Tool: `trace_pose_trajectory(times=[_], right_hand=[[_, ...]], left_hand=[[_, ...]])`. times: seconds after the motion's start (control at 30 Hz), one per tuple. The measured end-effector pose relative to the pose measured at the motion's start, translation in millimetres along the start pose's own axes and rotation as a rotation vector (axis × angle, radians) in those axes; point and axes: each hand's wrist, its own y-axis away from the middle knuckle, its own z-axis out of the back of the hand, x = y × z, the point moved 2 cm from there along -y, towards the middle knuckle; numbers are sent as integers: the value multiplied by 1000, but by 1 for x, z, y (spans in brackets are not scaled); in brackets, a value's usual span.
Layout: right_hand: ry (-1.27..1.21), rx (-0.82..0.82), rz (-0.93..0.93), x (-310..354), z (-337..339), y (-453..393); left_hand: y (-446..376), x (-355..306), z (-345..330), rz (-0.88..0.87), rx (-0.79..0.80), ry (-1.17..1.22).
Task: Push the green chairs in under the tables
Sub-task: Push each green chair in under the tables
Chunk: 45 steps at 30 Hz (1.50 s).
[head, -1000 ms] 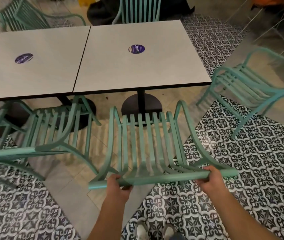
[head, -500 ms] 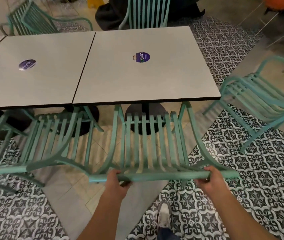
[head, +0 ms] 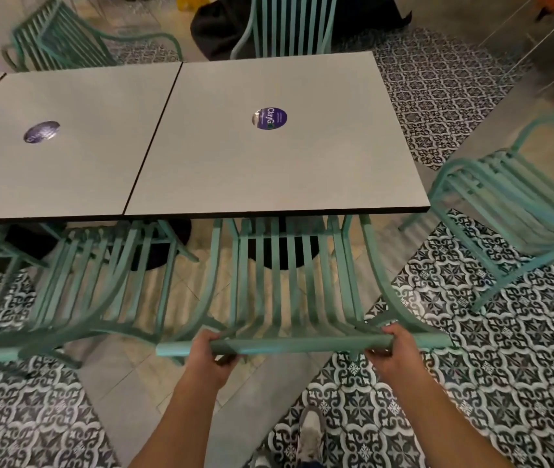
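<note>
A green slatted chair stands in front of me, its seat front tucked under the near edge of the grey square table. My left hand grips the left part of the chair's top rail. My right hand grips the same rail further right. A second green chair stands to the left, partly under the neighbouring grey table. A third green chair stands out on the floor to the right, away from the table.
Two more green chairs stand at the far side of the tables, with a dark bag behind the middle one. Each table rests on a black round pedestal base. Purple round stickers lie on both tabletops. My shoe is on the patterned tiles.
The chair I hold has slid forward, so its seat front now lies under the table edge. I have stepped closer with it. Both hands keep their grip on the rail.
</note>
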Motion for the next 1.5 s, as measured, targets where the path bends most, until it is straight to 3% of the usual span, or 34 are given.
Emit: trace_pose_trajectory(times=[0.2, 0.53, 0.73, 1.5], right_hand=[[83, 42, 49, -2, 3, 4], [-81, 57, -17, 0, -3, 10], [43, 53, 44, 0, 0, 12], [-20, 60, 15, -10, 0, 10]], left_hand=[[5, -1, 1, 31, 18, 23], [6, -2, 3, 27, 12, 7], [4, -1, 4, -2, 16, -9], [-9, -8, 14, 15, 43, -47]])
